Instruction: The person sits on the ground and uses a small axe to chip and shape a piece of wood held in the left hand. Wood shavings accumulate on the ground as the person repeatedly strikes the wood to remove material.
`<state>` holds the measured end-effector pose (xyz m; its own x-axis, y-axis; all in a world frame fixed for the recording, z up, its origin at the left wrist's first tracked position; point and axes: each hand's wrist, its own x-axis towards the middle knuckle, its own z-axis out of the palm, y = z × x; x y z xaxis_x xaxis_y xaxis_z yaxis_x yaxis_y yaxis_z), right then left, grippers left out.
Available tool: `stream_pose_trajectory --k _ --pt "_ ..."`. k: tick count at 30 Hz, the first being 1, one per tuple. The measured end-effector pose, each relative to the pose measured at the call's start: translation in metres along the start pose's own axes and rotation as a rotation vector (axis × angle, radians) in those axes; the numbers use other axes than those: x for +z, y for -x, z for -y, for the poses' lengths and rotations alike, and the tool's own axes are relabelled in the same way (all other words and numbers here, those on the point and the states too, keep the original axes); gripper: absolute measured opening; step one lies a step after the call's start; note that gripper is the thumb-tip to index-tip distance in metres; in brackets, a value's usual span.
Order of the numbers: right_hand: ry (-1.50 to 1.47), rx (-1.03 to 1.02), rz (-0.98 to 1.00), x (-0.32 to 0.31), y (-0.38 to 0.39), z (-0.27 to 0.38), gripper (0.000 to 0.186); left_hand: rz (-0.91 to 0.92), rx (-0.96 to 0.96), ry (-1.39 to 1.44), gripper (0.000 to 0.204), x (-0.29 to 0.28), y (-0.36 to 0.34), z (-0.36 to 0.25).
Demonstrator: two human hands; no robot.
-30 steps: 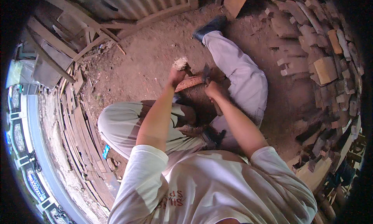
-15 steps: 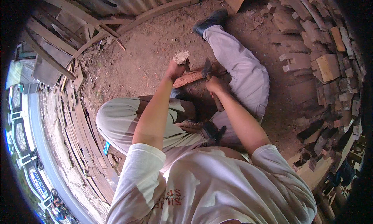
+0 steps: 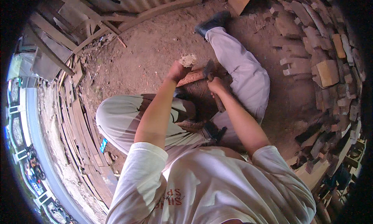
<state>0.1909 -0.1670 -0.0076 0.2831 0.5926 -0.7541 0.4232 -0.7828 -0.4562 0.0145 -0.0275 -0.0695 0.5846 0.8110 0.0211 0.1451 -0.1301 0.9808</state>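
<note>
Wooden stick (image 3: 190, 77) with frayed top sat clenched in the left hand (image 3: 176, 71) at upper centre; the right hand (image 3: 216, 85) gripped a hatchet (image 3: 211, 78).

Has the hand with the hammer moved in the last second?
Cannot tell. The right hand grips the hammer beside the reddish wood piece, as before; the whole view shifted.

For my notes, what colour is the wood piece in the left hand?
Reddish-brown wood piece with a pale frayed top, gripped by the left hand; head view.

Stacked bricks (image 3: 328, 72) right, wooden planks (image 3: 83, 127) left, dirt floor (image 3: 151, 53).
</note>
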Motion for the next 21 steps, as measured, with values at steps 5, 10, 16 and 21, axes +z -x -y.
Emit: stream_pose_trajectory --k 5,10,16,21 --pt "0.002 -0.539 -0.579 0.012 -0.039 -0.034 0.041 -0.024 -0.071 0.149 0.029 0.010 -0.013 0.005" --pt "-0.267 -0.829 -0.498 -0.061 0.093 0.075 0.029 -0.010 -0.157 -0.240 0.027 0.015 0.001 -0.053" --pt "-0.225 -1.074 -0.583 -0.054 0.099 0.102 0.032 -0.040 -0.082 0.056 0.027 0.014 -0.006 -0.007" --pt "0.142 -0.807 -0.545 -0.020 0.061 0.066 0.045 -0.080 -0.122 0.186 0.027 0.015 -0.006 0.049"
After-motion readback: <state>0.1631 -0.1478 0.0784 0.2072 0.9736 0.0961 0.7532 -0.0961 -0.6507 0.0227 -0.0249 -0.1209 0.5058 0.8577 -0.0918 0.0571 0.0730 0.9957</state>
